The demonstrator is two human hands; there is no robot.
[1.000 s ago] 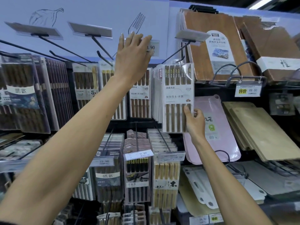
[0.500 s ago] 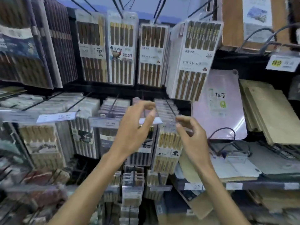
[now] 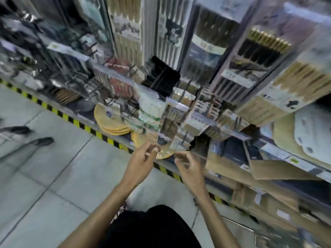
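Observation:
The view is blurred and tilted steeply down. My left hand (image 3: 143, 162) and my right hand (image 3: 189, 166) are held close together in front of the lowest hooks of a shop rack. Both have loosely curled fingers. Just above the fingertips hangs a clear pack of chopsticks (image 3: 165, 136). The fingertips reach its bottom edge, and I see nothing gripped between them. Round yellow plates (image 3: 109, 122) lie on the bottom shelf behind the hands.
Rows of hanging chopstick packs (image 3: 250, 56) fill the rack above. A yellow-and-black striped kerb (image 3: 71, 120) edges the grey tiled floor (image 3: 53, 176). Cardboard boxes (image 3: 268, 169) and pale cutting boards (image 3: 304, 133) sit at right. Dark clothing (image 3: 152, 228) fills the bottom centre.
Both hands left the upper packs and dropped from the middle hooks to the lowest ones. The view swung sharply down, so the floor shows.

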